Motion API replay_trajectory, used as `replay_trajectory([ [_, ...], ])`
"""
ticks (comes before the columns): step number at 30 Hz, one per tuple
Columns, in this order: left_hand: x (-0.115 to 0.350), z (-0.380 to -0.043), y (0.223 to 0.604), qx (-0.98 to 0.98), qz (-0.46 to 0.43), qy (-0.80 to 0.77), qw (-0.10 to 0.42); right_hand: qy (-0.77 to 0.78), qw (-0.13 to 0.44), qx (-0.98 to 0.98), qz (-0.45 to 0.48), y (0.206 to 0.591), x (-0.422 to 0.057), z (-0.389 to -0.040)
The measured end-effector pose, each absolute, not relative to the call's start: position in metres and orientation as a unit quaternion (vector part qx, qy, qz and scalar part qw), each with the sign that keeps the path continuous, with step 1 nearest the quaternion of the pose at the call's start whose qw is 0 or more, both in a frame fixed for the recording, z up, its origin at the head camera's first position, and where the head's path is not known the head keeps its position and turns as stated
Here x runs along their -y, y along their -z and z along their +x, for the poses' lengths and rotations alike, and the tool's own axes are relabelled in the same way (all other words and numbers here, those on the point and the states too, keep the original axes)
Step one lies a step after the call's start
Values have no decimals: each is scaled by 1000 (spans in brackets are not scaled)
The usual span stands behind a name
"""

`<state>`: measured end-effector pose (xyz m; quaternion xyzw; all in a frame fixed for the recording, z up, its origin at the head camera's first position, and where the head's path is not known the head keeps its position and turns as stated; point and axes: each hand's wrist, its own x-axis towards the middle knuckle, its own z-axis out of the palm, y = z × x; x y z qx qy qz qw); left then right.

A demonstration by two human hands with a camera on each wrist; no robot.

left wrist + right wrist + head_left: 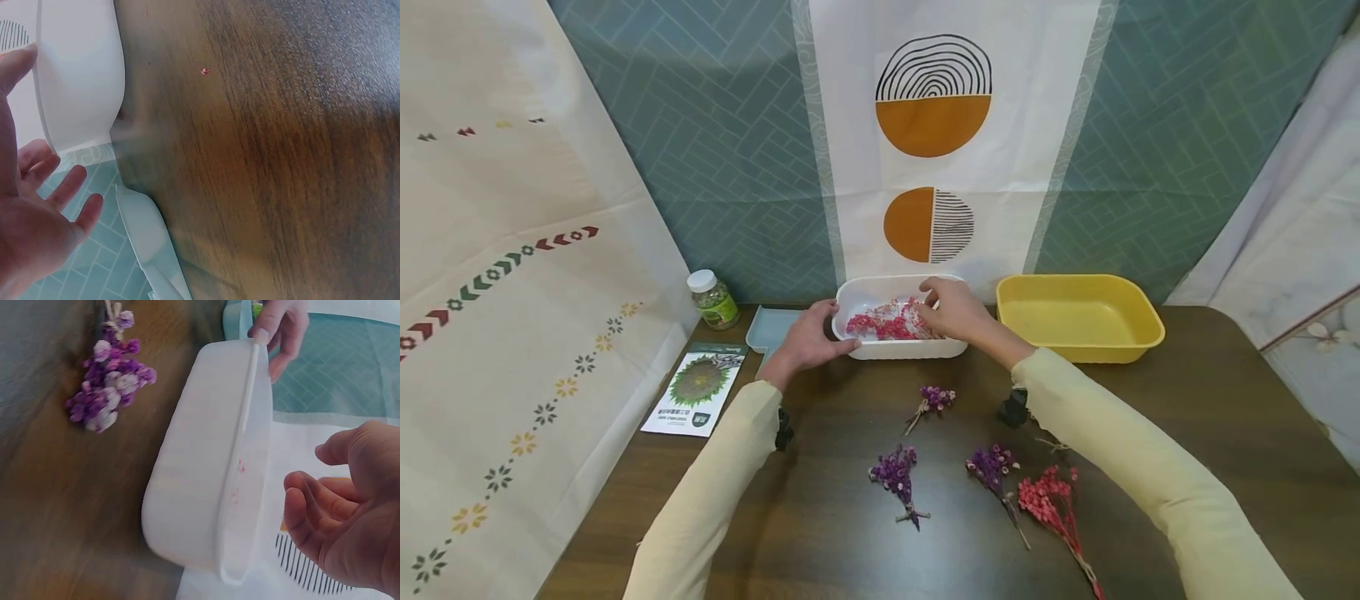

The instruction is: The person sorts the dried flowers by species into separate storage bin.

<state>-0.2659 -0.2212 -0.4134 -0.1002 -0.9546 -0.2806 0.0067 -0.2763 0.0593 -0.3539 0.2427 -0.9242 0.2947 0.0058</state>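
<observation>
A white plastic basin (910, 350) holding red dried flowers (891, 323) stands at the back of the table. My left hand (808, 337) grips the basin's left end, thumb on the near rim and fingers along the end wall. Over the basin's right part hovers my right hand (953, 310); the right wrist view shows its fingers (312, 512) loosely bent with nothing between them. In front of the basin lies a small bunch of purple dried flowers (936, 399). Two larger purple bunches (897, 472) and a red bunch (1051, 502) lie nearer.
Right of the white basin stands a yellow basin (1081, 354). To the left are a pale blue tray (767, 327), a jar with a white lid (713, 300) and a sunflower seed packet (696, 390). Cloth hangs behind the table (820, 542).
</observation>
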Motion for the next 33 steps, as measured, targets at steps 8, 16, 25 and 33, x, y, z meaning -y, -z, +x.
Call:
replay_trajectory([
  [8, 220, -267, 410, 953, -94, 287, 2, -322, 1, 916, 238, 347, -90, -261],
  [16, 220, -267, 412, 955, -88, 284, -8, -336, 22, 907, 252, 345, -117, -232],
  [25, 219, -265, 415, 954, -80, 290, -10, -370, -7, 898, 237, 349, -156, -187],
  [33, 221, -265, 413, 954, -85, 286, -7, -371, -26, 900, 229, 361, -192, -139],
])
